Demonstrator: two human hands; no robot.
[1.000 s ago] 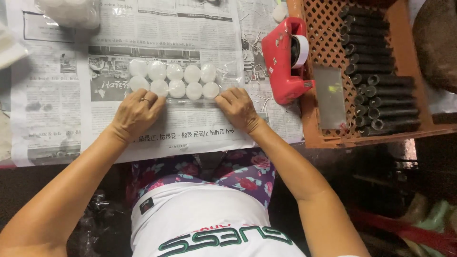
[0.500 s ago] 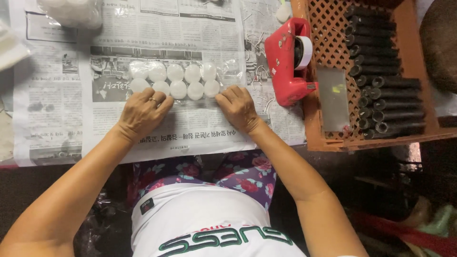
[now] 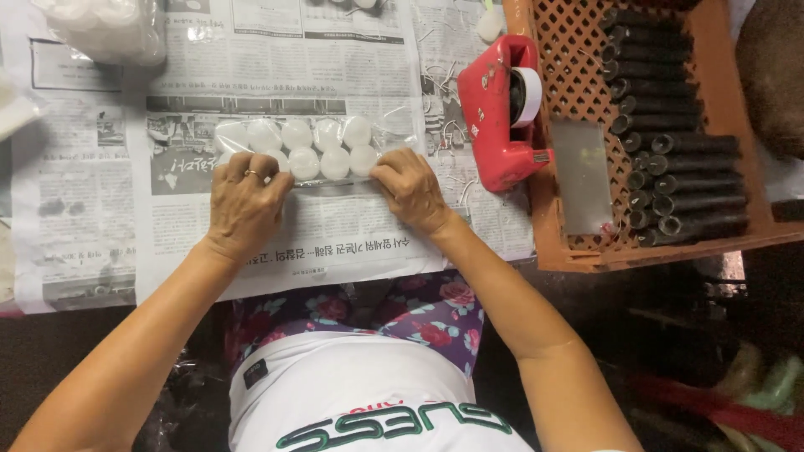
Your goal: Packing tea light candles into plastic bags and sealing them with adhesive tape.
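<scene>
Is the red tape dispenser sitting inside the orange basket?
No, the red tape dispenser stands on the newspaper, just left of the orange basket that holds the black tubes.

Counter (image 3: 17,305): we see it covered by newspaper sheets (image 3: 352,226). On these: clear bag of white discs (image 3: 310,149) at centre, red tape dispenser (image 3: 501,113) to the right, another clear bag (image 3: 105,29) far left. Orange lattice tray (image 3: 578,243) right.

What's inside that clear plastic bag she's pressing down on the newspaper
The clear plastic bag holds white round discs in two rows. The left hand covers the lower-left discs, so their full count is hidden. The right hand presses the bag's near edge.
</scene>
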